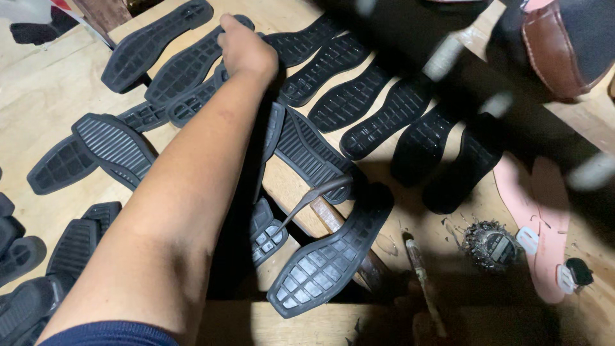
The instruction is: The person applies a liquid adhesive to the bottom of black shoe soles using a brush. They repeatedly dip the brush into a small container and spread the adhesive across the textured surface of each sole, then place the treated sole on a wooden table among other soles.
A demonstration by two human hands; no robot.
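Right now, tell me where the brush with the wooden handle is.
In the head view, the brush lies low and right of centre on the wooden table, between the nearest black shoe sole and the glue-crusted tin.

A single head-worn camera looks steeply down and forward over the person's left shoulder, close along the outstretched forearm to the left hand (246, 51) at the far end. It takes in the wooden table (45, 96) strewn with black soles (330, 256). Blurred dark shapes crowd the upper right, very near the lens.
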